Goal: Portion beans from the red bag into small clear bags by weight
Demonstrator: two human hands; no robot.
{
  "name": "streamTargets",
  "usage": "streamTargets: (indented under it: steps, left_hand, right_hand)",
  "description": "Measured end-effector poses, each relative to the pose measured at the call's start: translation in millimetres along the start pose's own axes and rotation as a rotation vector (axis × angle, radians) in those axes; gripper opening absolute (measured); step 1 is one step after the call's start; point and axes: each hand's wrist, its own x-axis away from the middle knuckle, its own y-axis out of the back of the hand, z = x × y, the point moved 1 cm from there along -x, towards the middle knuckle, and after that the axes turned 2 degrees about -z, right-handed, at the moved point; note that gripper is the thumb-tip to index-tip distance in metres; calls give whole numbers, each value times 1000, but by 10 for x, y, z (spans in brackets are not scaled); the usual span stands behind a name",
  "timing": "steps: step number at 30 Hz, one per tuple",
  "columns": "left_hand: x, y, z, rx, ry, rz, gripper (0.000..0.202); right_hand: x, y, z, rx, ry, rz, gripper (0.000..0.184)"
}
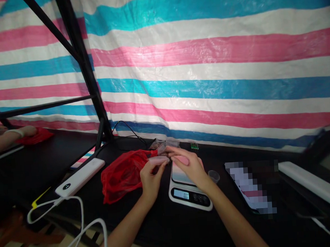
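Note:
My left hand (151,178) pinches a small, flat piece of translucent plastic (158,160) between thumb and fingers, just left of the digital kitchen scale (174,205). Over the scale's platform, my right hand (187,166) stretches its fingers leftward, thumb apart from them. Its fingertips are near or touching a clear plastic bag (161,149) with brownish contents; contact is hard to make out. The scale's display (181,195) reads 0.0. A red plastic bag (123,174) lies left of my left hand. A small clear plastic cup (213,176) stands right of the scale.
A white power bank (80,177) with a white cable (82,214) lies left, a phone (248,187) and another white power bank (314,185) right. Green batteries (194,146) sit behind the scale. A black metal frame (96,101) rises left; beyond it, another person's hand (28,131) touches red plastic.

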Motion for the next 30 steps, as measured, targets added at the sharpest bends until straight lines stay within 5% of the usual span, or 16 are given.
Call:
streamTargets:
  steps: [3, 7, 14, 20, 30]
  left_hand:
    - [21, 32, -14, -160, -174, 2, 9]
    - [64, 24, 7, -278, -291, 88, 10]
    - [44, -5, -62, -202, -203, 266, 17]
    - [3, -12, -130, -129, -95, 338, 23]
    - [30, -34, -63, -233, -77, 112, 25]
  right_hand:
    - [55, -111, 75, 97, 95, 211, 28]
    - [99, -179, 65, 318, 87, 151, 15]
    - [84, -124, -159, 178, -86, 120, 17]
    - [65, -80, -227, 124, -96, 109, 22]
    - [74, -51, 34, 594, -9, 102, 19]
